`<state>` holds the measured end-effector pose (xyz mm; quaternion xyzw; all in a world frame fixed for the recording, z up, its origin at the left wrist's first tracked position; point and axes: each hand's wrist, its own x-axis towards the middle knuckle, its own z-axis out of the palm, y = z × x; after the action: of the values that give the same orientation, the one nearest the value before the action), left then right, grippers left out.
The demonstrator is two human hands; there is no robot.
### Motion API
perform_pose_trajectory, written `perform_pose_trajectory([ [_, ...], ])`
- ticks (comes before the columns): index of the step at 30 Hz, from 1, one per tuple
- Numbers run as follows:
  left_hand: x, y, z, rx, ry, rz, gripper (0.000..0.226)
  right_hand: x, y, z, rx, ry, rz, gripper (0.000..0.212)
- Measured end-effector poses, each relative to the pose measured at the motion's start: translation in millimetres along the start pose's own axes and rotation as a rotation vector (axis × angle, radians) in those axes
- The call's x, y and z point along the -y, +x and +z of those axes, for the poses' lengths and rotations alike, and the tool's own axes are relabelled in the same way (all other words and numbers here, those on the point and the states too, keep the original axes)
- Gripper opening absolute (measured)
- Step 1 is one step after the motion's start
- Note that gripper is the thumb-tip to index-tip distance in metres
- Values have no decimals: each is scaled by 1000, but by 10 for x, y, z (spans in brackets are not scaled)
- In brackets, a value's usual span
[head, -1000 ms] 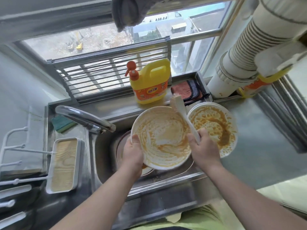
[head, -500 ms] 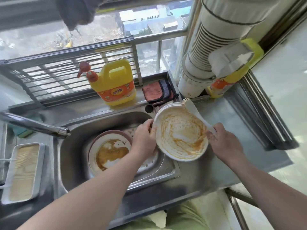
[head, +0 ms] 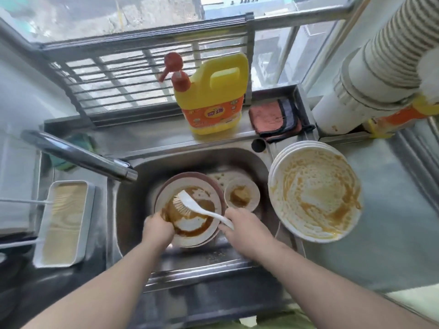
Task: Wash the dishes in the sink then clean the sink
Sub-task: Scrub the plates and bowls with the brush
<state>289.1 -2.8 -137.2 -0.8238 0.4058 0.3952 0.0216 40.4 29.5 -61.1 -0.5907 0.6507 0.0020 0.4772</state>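
steel bench runs round the sink (head: pixel 133 186) under the window. nearest me, my left hand (head: pixel 158 230) now grips the near rim of the brown-rimmed plate (head: pixel 190 210) lying in the sink, and my right hand (head: pixel 244 230) pinches the white brush (head: pixel 202 208), bristles on its sauce. the plate i held a moment ago now tops the smeared stack (head: pixel 316 193) at the bench's right side, so scrubbing moves on. beyond, a small saucer (head: pixel 242 193) holds sauce; detergent (head: pixel 211 93) stands at the back edge.
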Motion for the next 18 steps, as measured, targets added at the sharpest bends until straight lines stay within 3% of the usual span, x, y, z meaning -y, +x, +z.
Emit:
perform_pose_trajectory([
  [3,86,181,-46,2,-11,-46,47,-7,411,281,50,-6,112,14],
  [7,47,306,-22,-1,27,-88,52,60,725,500,-9,-58,179,26],
  [11,12,380,13,29,78,-162,46,87,896,687,48,-116,234,25],
  [18,-10,452,-58,76,-14,-174,41,-24,806,750,-66,157,327,14],
])
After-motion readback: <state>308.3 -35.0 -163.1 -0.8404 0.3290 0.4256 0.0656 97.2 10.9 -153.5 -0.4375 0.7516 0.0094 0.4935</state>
